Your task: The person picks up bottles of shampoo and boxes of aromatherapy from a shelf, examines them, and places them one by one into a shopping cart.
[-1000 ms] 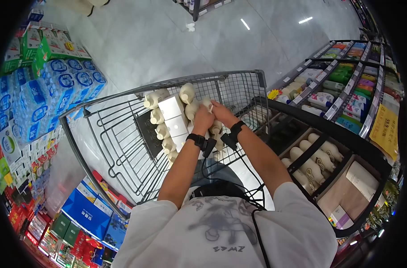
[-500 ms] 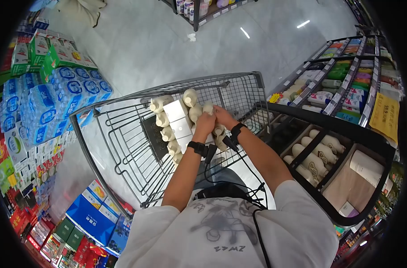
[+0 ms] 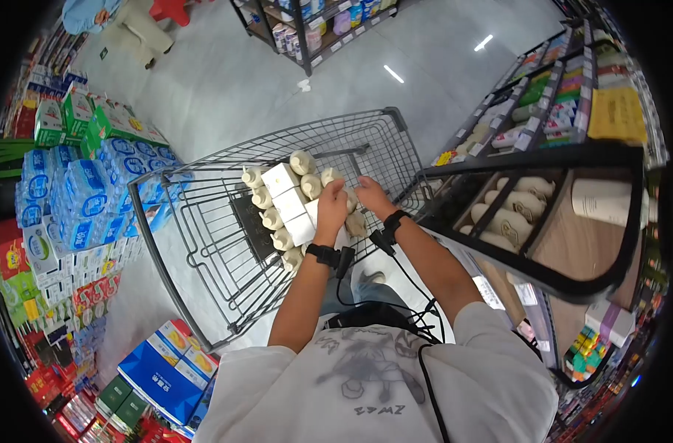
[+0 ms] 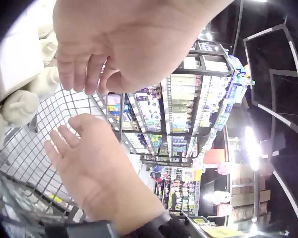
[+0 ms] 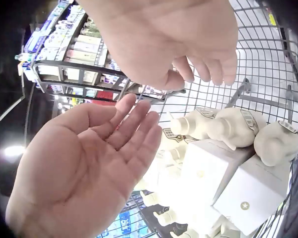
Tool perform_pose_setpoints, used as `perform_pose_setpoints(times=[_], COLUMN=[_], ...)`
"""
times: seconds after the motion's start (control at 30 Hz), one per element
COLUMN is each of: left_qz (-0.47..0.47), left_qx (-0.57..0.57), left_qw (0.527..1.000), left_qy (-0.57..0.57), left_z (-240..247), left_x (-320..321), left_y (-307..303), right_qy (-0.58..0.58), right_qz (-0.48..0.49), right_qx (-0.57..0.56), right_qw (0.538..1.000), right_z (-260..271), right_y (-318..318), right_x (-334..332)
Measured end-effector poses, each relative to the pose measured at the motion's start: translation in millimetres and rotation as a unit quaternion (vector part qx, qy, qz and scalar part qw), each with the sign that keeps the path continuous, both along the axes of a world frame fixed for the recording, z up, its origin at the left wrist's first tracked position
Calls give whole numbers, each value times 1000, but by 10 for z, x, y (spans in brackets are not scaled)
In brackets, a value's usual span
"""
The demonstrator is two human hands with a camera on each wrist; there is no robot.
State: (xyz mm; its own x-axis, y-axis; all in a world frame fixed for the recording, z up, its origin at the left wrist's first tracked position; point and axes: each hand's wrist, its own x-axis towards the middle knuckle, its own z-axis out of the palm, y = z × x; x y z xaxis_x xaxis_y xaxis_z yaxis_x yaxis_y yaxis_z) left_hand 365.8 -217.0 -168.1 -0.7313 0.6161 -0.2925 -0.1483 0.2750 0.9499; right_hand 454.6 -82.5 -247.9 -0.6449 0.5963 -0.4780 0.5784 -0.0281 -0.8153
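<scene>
Both hands hover over the shopping cart (image 3: 366, 148), apart from each other with nothing held. My left hand (image 3: 332, 208) is near the cream bottles (image 3: 304, 162) and white boxes (image 3: 286, 193); its fingers bend loosely in the left wrist view. To its right, my right hand (image 3: 374, 198) has relaxed fingers, beside the bottles' right-hand column. The right wrist view has the right hand (image 5: 176, 37) above, the left hand (image 5: 89, 163) palm up below, and white boxes (image 5: 253, 193) among bottles (image 5: 277, 143). Forearms partly hide the lower bottles.
A black-framed compartment rack (image 3: 558, 284) with pale bottles stands at the cart's right, shelving (image 3: 536, 111) beyond. Blue-wrapped water packs (image 3: 85, 196) are stacked at left, with a blue carton (image 3: 159, 376) below. A person's legs (image 3: 141, 33) show at top left.
My hands have come apart from their earlier position together at the right-hand bottles. The surroundings have shifted in the head view, and more of the far shelf and the person shows.
</scene>
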Motion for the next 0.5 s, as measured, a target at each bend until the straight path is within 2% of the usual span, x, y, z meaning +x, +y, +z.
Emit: perform_pose_setpoints(times=[0.03,0.1,0.17,0.27,0.4,0.5], left_qz=[-9,-23,-20,-15,-38,-106], left_qx=[7,31,83,117,115,121], left_qw=[1000,999,996,993,992,987], left_qy=[-11,3,-33,-31,23,18], left_z=[151,207,306,662,889,889], left_x=[81,287,572,1143,2097,2911], left_y=[-4,-31,-56,-107,-282,-345], right_qy=[35,69,119,134,208,211], right_qz=[-8,-9,-34,-10,-51,-96], right_qx=[18,28,53,12,95,95], right_qw=[999,997,991,991,972,968], right_z=[-24,463,874,1408,1649,1742], right_y=[-25,-100,-270,-469,-861,-1013], right_x=[94,268,493,1013,2035,2978])
